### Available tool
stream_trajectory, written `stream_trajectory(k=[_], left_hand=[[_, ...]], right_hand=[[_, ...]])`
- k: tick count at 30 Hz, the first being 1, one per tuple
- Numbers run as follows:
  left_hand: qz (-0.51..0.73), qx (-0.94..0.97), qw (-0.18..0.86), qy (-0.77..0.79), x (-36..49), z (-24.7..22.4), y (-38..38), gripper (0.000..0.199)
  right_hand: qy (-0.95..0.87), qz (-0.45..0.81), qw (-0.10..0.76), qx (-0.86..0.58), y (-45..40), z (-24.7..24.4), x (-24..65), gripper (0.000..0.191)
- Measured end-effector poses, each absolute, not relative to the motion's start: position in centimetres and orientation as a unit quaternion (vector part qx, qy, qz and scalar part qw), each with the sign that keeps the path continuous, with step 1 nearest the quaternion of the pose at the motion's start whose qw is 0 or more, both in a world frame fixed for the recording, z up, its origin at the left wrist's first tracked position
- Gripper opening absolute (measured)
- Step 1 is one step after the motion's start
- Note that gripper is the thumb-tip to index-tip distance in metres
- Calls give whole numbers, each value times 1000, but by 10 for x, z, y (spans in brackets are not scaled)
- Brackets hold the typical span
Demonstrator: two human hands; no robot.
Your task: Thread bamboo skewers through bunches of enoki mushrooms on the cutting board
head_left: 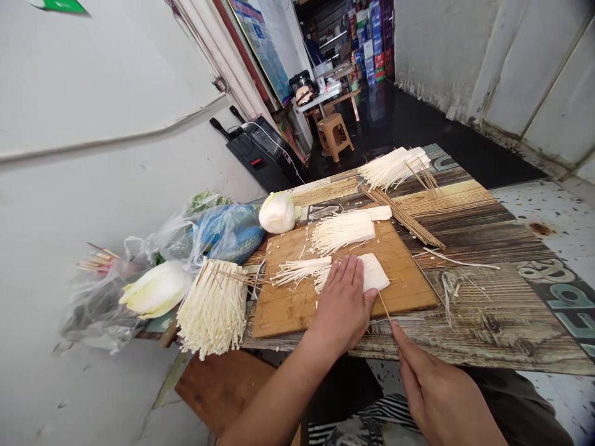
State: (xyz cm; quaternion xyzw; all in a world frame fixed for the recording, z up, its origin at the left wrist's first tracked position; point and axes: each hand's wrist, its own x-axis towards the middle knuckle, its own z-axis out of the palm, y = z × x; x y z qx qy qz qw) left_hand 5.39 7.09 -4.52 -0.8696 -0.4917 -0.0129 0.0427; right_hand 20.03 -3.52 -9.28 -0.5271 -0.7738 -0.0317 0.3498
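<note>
My left hand [341, 310] lies flat, palm down, on a bundle of enoki mushrooms [375, 272] on the wooden cutting board [286, 313]. Between the fingertips of my right hand [437, 378] is a thin wooden skewer [385, 308]. Its far end meets the near edge of that bundle by my left thumb; how deep it goes is hidden. Just beyond lies another flat enoki bundle [346, 230], and a loose enoki cluster [300, 271] sits left of my fingers. A large enoki bunch [212, 310] rests at the board's left, with skewers across its top.
Loose skewers [406, 220] lie right of the board. Skewered enoki [393, 168] are piled at the table's far end. Cabbages [277, 212] and plastic bags [223, 232] line the left edge beside the wall. Beyond stand a black speaker [263, 155] and a plastic stool [333, 133].
</note>
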Motion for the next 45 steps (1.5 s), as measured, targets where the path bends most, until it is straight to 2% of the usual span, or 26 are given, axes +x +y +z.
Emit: stream_trajectory(k=[24, 30, 35, 41, 45], left_hand=[[5, -869, 11, -495, 55, -46, 75, 58], [-6, -874, 20, -485, 54, -48, 76, 58], [-11, -869, 29, -493, 57, -50, 75, 59], [-66, -870, 43, -487, 45, -39, 62, 66], [-108, -848, 42, -518, 17, -34, 43, 65]], right_hand=[[-755, -49, 369, -540, -17, -89, 192, 34], [-734, -75, 332, -587, -1, -84, 185, 37], [-723, -30, 315, -615, 2, -85, 185, 38], [-711, 53, 341, -612, -13, -83, 196, 39], [-725, -15, 365, -584, -26, -72, 201, 36]])
